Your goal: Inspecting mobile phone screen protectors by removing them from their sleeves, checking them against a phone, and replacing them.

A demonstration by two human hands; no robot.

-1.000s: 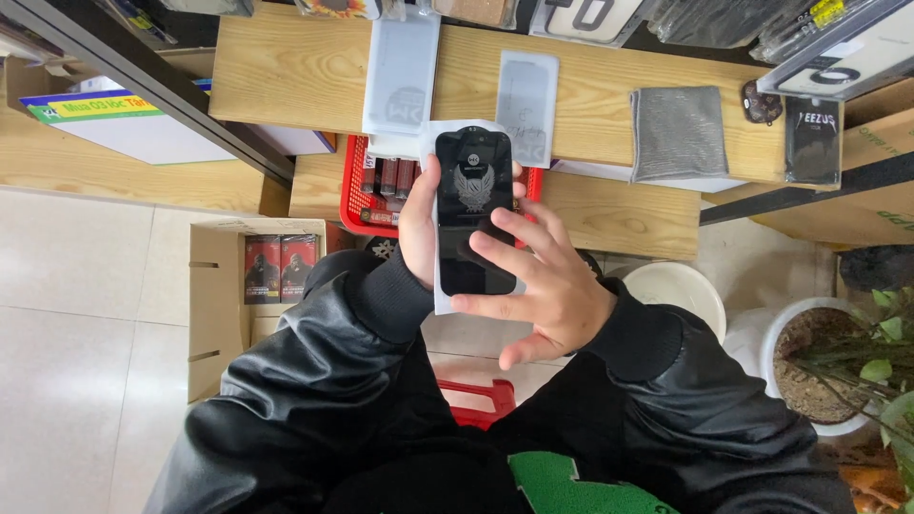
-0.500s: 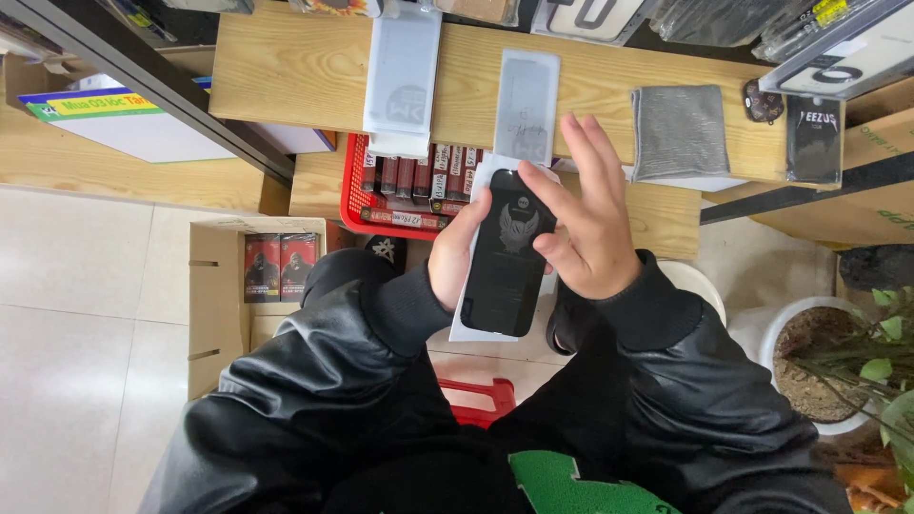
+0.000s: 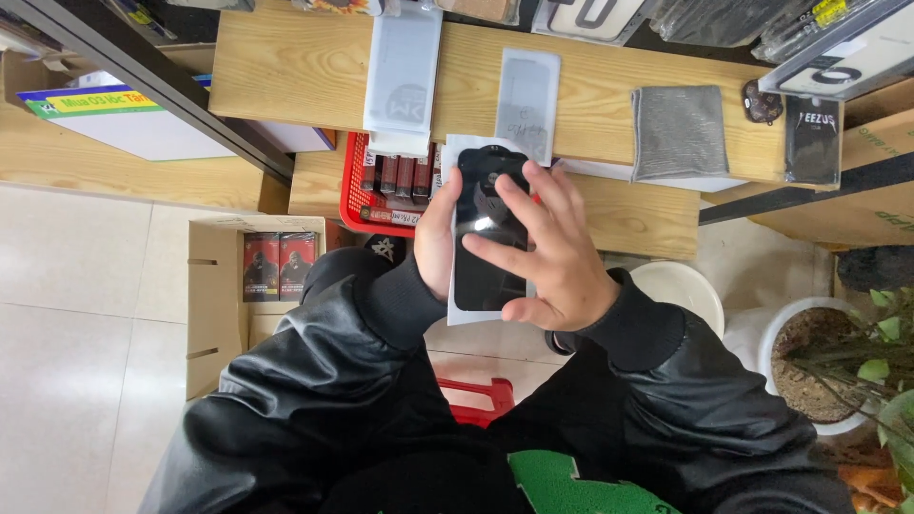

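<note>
The left hand (image 3: 438,233) clasps the phone (image 3: 487,238) by its edge from beneath, holding it flat and steady on its white sheet (image 3: 455,314), so the right hand (image 3: 552,252), fingers spread, can press down on the dark glass.

Black phone screen (image 3: 487,233) on white card (image 3: 464,312); possibly red boxes (image 3: 279,266) lower left.

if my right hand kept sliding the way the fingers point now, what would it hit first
Probably the grey film sheet on the wooden bench, just past the dark glass panel under your right hand. Depth is unclear, so it might pass above.
</note>
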